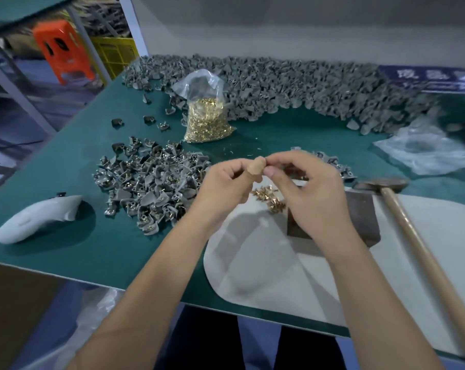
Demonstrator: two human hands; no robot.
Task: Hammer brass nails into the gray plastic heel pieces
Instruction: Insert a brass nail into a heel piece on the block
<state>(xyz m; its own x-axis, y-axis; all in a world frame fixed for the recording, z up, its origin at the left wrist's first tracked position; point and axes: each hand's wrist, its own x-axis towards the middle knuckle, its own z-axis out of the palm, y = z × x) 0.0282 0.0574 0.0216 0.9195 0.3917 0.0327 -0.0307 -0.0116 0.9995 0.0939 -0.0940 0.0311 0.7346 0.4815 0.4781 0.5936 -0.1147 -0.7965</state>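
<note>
Both hands are raised together over the green table point(119, 252). My left hand point(226, 182) has curled fingers and a tan tape wrap point(258, 166) on its thumb; I see nothing held in it. My right hand point(314, 196) pinches the tip of that tape between thumb and forefinger. Loose brass nails point(268, 197) lie on the white mat point(279, 276) just below the hands. A dark metal block point(362, 217) sits under my right hand. The wooden-handled hammer point(412, 236) lies at the right, untouched. Gray heel pieces with nails point(151, 188) are heaped to the left.
A clear bag of brass nails point(207, 116) stands at the centre back. A long bank of gray heel pieces point(292, 86) runs along the far edge. A white moulded object point(36, 222) lies front left and crumpled plastic point(428, 150) at the right. An orange stool point(60, 49) stands off the table.
</note>
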